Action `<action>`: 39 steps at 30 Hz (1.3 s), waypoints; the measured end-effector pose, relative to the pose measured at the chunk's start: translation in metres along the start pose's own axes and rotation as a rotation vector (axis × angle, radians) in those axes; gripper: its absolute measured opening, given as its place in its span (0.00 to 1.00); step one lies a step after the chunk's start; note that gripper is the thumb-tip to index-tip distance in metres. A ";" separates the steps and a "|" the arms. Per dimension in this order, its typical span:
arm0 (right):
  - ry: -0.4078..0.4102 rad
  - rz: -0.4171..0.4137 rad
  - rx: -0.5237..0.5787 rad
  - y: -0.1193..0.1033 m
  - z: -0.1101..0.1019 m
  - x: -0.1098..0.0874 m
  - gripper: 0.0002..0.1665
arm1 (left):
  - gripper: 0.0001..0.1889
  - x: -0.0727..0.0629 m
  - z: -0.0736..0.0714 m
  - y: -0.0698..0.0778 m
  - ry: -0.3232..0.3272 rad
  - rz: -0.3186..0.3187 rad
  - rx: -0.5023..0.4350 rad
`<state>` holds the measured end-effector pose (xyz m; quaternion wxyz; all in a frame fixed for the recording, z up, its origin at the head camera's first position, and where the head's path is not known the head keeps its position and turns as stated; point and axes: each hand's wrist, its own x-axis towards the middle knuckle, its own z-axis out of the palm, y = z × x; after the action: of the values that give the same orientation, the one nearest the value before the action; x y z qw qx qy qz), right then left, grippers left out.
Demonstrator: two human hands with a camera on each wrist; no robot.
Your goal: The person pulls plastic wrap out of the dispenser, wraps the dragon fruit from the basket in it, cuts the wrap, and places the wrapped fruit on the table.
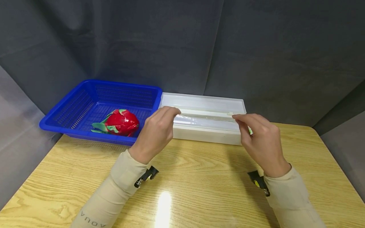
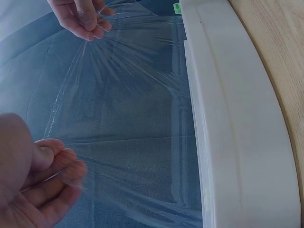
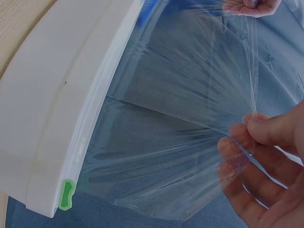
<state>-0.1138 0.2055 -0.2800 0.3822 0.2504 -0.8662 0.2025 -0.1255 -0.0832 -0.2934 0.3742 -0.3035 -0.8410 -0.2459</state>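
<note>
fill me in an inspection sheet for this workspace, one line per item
surface: wood-grain table, bright glare near the front
job's things: clear film drawn out from a white box, creases fanning from both grips; green clip at the box's right end
clutter: blue basket left of the box, holding a red fruit with green leaves
grippers: left hand and right hand each pinch the film's edge
cables: nothing seen
surroundings: dark backdrop behind the table
</note>
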 end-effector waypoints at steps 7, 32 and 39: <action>0.010 -0.003 -0.005 -0.001 -0.002 0.001 0.09 | 0.11 0.001 0.000 0.001 0.021 0.018 -0.005; 0.050 -0.005 0.005 -0.007 -0.007 0.003 0.09 | 0.09 0.002 -0.003 0.006 0.053 0.025 0.000; 0.101 -0.021 0.029 -0.009 -0.008 0.003 0.12 | 0.09 0.002 -0.003 0.007 0.057 0.031 0.003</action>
<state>-0.1061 0.2018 -0.2714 0.4237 0.2543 -0.8403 0.2231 -0.1203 -0.0799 -0.2890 0.4022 -0.3087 -0.8256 -0.2476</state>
